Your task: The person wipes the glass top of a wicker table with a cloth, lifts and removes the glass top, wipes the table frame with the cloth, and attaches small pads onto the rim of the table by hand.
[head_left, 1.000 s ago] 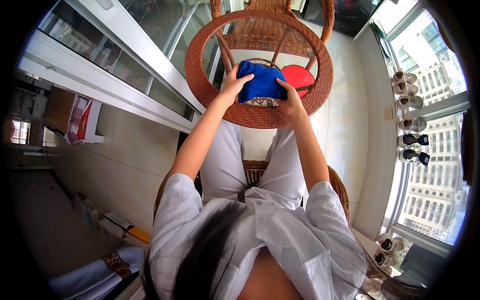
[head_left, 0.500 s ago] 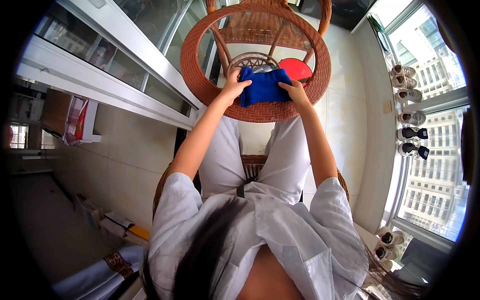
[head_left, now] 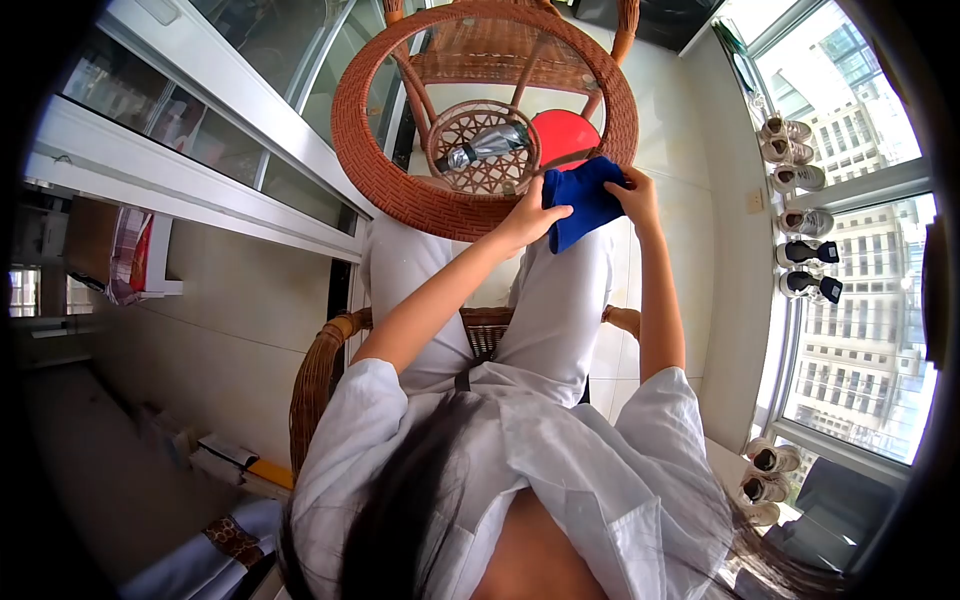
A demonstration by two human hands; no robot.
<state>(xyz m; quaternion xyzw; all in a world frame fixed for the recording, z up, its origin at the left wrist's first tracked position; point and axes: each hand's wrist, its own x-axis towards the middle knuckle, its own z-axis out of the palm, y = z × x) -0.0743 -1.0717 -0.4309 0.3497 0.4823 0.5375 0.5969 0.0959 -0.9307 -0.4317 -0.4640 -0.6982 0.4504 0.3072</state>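
Note:
A folded blue cloth (head_left: 585, 203) is stretched between my two hands, over the near right rim of the round wicker table (head_left: 395, 205). My left hand (head_left: 533, 217) grips its left edge, with the thumb lying on top. At its upper right corner my right hand (head_left: 636, 195) is closed on the fabric. Through the glass tabletop, left of the cloth, shows a round woven rack (head_left: 440, 125). On or under the glass in that spot, I cannot tell which, lies a clear and grey plastic-looking item (head_left: 490, 145).
A red round seat or disc (head_left: 567, 137) shows beyond the cloth. Wicker chair arms (head_left: 320, 385) flank my legs. Several shoes (head_left: 800, 223) line the window ledge at right. A white-framed sliding door (head_left: 230, 115) stands at left.
Both hands have carried the blue cloth right and toward me, tilting it. The rack and plastic-looking item, largely covered before, are now uncovered. The view has shifted slightly.

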